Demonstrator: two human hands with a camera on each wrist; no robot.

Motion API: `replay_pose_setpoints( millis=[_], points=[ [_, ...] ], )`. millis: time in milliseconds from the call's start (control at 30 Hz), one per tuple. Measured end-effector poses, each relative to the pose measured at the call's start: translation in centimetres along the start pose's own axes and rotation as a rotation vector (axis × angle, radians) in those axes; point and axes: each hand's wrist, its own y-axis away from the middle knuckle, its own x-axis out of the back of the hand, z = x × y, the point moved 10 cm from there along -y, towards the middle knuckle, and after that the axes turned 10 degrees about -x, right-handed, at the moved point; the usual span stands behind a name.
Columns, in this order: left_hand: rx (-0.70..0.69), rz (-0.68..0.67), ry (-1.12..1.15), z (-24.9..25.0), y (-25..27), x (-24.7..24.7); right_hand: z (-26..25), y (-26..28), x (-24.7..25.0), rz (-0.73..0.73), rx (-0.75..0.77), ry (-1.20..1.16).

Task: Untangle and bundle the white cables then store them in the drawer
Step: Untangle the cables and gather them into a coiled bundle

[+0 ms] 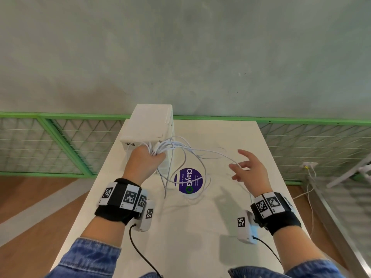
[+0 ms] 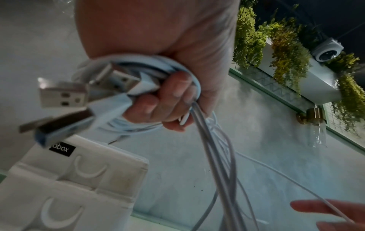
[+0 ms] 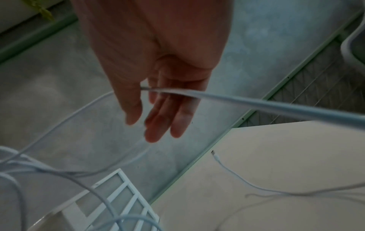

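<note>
Cables (image 1: 180, 155), white, are gathered above the worktop (image 1: 200, 227), in front of the white drawer unit (image 1: 148, 123). The left hand (image 1: 143, 161) is clenched around a coiled bunch of them; the left wrist view shows the fingers (image 2: 173, 87) curled through the coil, with three USB plugs (image 2: 63, 96) sticking out of the fist. Several loose strands hang from this hand and loop down over the round purple sticker (image 1: 188, 180) on the worktop.

The right hand (image 1: 251, 167) is released, fingers spread and relaxed. One strand runs from the bunch across it; in the right wrist view this strand (image 3: 256, 104) lies against the fingers, and no pinch on it is visible.

Bundling appears partly done; the trailing strands are not yet coiled.

Risks from this state:
- The strand may slip off the unclosed right hand, since nothing clamps it.
- Pulling on one strand may tighten a crossing among the hanging loops.
- The protruding plugs may snag on neighbouring loops.
- Whether a drawer is open cannot be told.
</note>
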Motion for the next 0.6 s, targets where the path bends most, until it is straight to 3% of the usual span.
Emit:
replay_pose_setpoints(
  millis=[133,233,500,600],
  points=[
    [0.021,-0.06,-0.072,-1.0,-0.3,-1.1,-2.0,0.9,-3.7,-0.193,0.059,0.012],
    [-0.006,-0.12,-0.083,-0.8,-0.3,-2.7,-3.6,1.6,-5.5,-0.243,0.102,-0.041],
    [-0.044,-0.248,0.087,-0.4,-0.1,-4.7,-4.0,1.0,-6.3,-0.159,0.143,0.196],
    [-0.032,-0.301,0.124,-0.1,0.0,-5.3,-4.1,0.5,-5.7,-0.031,0.217,0.413]
  ],
)
